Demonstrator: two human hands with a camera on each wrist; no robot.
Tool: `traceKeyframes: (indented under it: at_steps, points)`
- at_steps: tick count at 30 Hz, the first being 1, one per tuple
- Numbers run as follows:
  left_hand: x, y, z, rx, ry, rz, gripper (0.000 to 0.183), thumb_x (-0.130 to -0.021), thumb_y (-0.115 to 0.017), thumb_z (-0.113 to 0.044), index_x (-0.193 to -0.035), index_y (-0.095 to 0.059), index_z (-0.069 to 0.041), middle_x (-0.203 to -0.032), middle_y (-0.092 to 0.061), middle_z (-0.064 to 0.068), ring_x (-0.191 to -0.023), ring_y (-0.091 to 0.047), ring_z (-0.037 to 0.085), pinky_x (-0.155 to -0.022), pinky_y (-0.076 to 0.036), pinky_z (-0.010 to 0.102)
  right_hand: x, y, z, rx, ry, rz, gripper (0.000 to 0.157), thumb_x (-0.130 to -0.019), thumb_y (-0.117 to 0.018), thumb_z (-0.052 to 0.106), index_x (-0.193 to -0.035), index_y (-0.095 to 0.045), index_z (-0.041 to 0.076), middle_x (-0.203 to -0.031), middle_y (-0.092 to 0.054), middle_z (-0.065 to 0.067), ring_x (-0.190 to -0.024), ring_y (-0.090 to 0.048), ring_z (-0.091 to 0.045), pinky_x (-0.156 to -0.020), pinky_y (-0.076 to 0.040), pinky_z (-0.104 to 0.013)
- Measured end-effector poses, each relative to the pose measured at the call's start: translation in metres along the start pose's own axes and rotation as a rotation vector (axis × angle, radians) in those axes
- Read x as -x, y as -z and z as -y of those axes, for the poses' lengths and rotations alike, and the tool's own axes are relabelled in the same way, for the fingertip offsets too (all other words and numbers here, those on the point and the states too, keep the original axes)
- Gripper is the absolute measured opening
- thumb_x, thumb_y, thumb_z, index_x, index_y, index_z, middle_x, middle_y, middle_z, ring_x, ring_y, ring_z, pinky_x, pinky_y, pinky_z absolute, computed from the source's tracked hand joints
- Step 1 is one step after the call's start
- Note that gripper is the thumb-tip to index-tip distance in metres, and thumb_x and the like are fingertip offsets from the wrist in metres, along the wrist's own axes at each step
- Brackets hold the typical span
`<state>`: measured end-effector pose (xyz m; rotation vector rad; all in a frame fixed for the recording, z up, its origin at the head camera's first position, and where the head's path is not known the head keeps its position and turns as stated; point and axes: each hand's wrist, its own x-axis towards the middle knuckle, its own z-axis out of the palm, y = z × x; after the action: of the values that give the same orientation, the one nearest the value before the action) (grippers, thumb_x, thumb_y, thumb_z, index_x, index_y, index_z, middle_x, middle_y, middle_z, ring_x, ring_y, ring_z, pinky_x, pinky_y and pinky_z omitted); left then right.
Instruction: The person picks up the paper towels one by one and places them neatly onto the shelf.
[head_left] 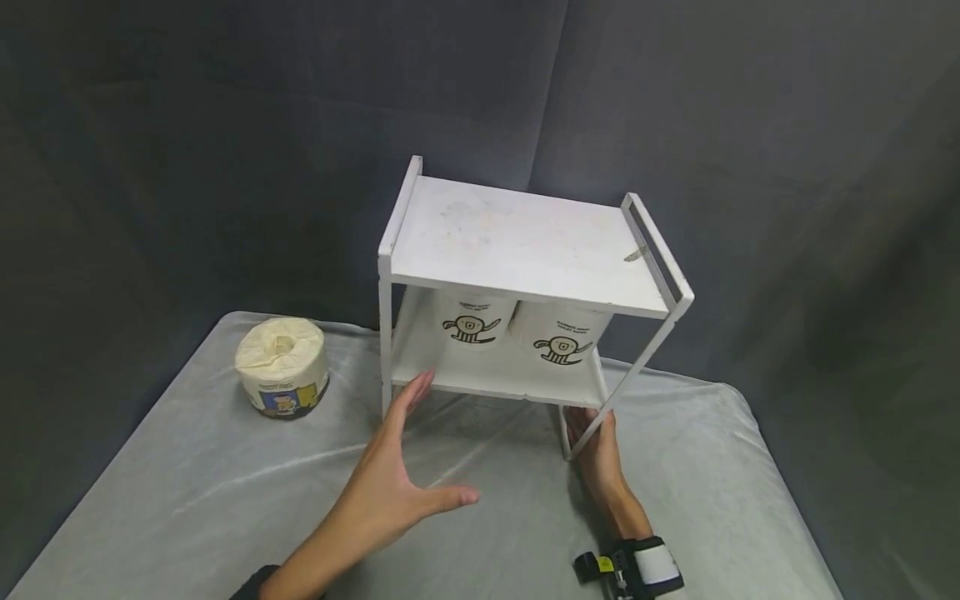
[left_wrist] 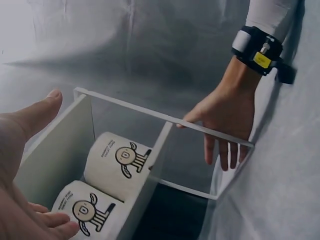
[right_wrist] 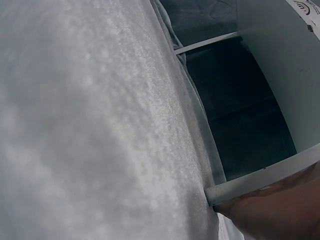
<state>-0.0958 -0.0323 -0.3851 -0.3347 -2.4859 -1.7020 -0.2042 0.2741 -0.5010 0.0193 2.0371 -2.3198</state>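
A white two-tier shelf rack stands on the cloth, its lower board bearing two toilet paper rolls side by side, each printed with a cartoon dog. My left hand is at the front left of the rack, fingers straight and thumb spread wide, holding nothing. In the left wrist view its fingertips overlap the nearer roll. My right hand is low at the rack's right end, against the leg frame. The left wrist view shows that hand's fingers extended downward behind the bar, thumb near it.
A wrapped cream toilet roll with a coloured label sits at the left rear of the table. Grey cloth covers the tabletop. Dark grey curtains hang close behind it and along the sides. My right wrist wears a black strap.
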Motion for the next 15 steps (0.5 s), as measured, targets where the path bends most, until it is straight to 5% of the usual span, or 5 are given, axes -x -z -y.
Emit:
traceKeyframes:
  at_steps: [7, 15]
  points:
    - [0.019, 0.009, 0.020, -0.011, 0.021, 0.030, 0.117, -0.056, -0.084, -0.059, -0.153, -0.021, -0.037, -0.158, -0.032, -0.011, -0.144, -0.028, 0.021, -0.112, -0.027, 0.060, -0.001, -0.001, 0.001, 0.011, -0.009, -0.009, 0.080, -0.097, -0.011, 0.067, -0.157, -0.009, 0.014, -0.164, -0.014, -0.013, -0.149, -0.012, -0.028, -0.120, -0.008, -0.049]
    - [0.031, 0.027, 0.044, -0.018, 0.146, 0.070, 0.114, -0.061, -0.084, -0.055, -0.153, -0.025, -0.025, -0.158, -0.033, -0.001, -0.145, -0.028, 0.027, -0.115, -0.024, 0.057, 0.000, -0.001, 0.000, 0.002, -0.013, -0.014, 0.077, -0.100, -0.014, 0.063, -0.157, -0.008, 0.011, -0.164, -0.011, -0.018, -0.149, -0.011, -0.033, -0.120, -0.006, -0.052]
